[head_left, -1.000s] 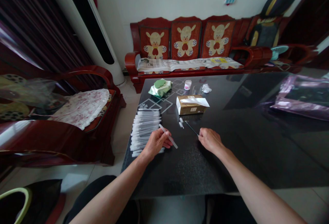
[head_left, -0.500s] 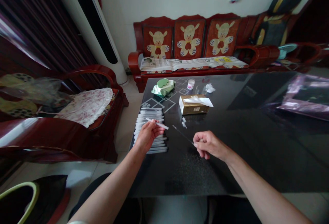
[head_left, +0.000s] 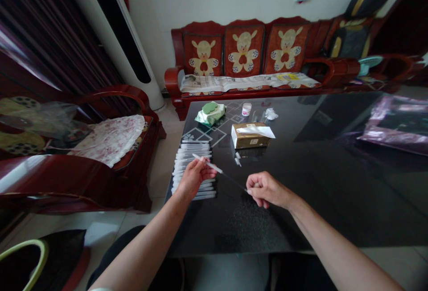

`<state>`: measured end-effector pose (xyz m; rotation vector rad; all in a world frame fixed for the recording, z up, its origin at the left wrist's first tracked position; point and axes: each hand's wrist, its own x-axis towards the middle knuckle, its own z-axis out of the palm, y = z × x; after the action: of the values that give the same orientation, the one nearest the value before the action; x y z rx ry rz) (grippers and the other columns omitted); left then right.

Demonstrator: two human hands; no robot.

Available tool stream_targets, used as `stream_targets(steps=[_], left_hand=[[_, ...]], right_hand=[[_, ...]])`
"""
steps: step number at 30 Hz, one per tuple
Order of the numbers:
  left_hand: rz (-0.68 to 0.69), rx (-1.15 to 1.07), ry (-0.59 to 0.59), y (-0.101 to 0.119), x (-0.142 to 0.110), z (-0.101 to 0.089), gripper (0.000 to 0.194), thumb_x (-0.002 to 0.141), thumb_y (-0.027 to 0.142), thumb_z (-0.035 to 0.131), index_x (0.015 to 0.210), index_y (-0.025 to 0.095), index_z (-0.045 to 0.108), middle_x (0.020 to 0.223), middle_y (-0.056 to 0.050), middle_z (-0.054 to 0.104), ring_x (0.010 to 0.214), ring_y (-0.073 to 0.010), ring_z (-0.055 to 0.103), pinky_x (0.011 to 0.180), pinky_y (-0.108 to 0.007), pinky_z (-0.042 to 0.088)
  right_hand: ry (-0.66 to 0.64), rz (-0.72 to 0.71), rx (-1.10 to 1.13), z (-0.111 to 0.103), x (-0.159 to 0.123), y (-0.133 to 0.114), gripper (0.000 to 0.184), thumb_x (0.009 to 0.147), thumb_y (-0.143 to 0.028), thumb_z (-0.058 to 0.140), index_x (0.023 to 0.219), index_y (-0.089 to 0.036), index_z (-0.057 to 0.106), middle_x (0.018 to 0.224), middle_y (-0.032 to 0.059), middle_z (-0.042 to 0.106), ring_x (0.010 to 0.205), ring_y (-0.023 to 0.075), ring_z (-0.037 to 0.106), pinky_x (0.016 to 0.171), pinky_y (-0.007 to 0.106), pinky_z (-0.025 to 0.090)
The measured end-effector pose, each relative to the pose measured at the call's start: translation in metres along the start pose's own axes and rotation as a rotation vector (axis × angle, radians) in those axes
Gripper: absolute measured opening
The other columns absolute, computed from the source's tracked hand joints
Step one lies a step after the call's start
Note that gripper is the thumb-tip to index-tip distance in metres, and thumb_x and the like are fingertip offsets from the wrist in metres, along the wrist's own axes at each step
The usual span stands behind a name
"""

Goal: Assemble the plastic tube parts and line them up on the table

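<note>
My left hand (head_left: 194, 178) is closed on a slim white pen barrel (head_left: 214, 166) that slants down to the right. A thin, dark pen refill (head_left: 235, 182) is pinched at its right end by my right hand (head_left: 269, 190). The refill's far tip meets the barrel's open end; whether it is inside, I cannot tell. Under and beside my left hand lies a row of several similar white pen barrels (head_left: 192, 153), side by side on the glossy black table (head_left: 310, 193). Two small whitish pieces (head_left: 237, 159) rest beyond the gap between my hands.
Farther back on the table stand a tissue box (head_left: 252, 141), a green wipes pack (head_left: 211, 114), a small white cup (head_left: 246, 109) and a crumpled tissue (head_left: 271, 113). A shiny purple package (head_left: 394, 124) lies at the right. Wooden seats (head_left: 214, 87) stand beyond the table.
My right hand has moved left, bringing the refill's tip from just short of the barrel up to its end. My left hand keeps its grip, with the barrel tilted slightly more.
</note>
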<state>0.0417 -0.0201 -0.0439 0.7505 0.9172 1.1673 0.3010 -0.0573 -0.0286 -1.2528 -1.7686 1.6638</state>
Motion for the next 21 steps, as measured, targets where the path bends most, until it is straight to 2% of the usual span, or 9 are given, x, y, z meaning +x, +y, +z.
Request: stream_targets(steps=[7, 13, 21], left_hand=[[-0.048, 0.096, -0.112, -0.013, -0.007, 0.011, 0.031, 0.079, 0.039, 0.068, 0.091, 0.011, 0.062, 0.077, -0.009, 0.071, 0.068, -0.0154, 0.068, 0.063, -0.024, 0.055], [-0.089, 0.121, -0.154, -0.021, -0.012, 0.018, 0.034, 0.077, 0.04, 0.069, 0.092, 0.009, 0.065, 0.074, -0.009, 0.07, 0.07, -0.0161, 0.068, 0.067, -0.026, 0.055], [-0.118, 0.127, -0.168, -0.025, -0.017, 0.022, 0.033, 0.078, 0.038, 0.069, 0.091, 0.009, 0.065, 0.074, -0.011, 0.071, 0.068, -0.016, 0.067, 0.066, -0.026, 0.055]], right_hand=[[0.061, 0.005, -0.013, 0.004, 0.011, 0.007, 0.017, 0.082, -0.032, 0.055, 0.078, -0.015, 0.056, 0.048, -0.0047, 0.057, 0.033, 0.0048, 0.044, 0.032, 0.013, 0.033], [0.051, -0.043, 0.147, 0.013, 0.019, 0.011, 0.012, 0.077, -0.025, 0.06, 0.081, -0.014, 0.055, 0.058, 0.0003, 0.065, 0.043, 0.0105, 0.058, 0.04, 0.019, 0.046], [0.081, -0.064, 0.29, 0.016, 0.023, 0.004, 0.01, 0.078, -0.021, 0.054, 0.085, -0.014, 0.053, 0.062, 0.0027, 0.068, 0.044, 0.0134, 0.061, 0.042, 0.023, 0.049]])
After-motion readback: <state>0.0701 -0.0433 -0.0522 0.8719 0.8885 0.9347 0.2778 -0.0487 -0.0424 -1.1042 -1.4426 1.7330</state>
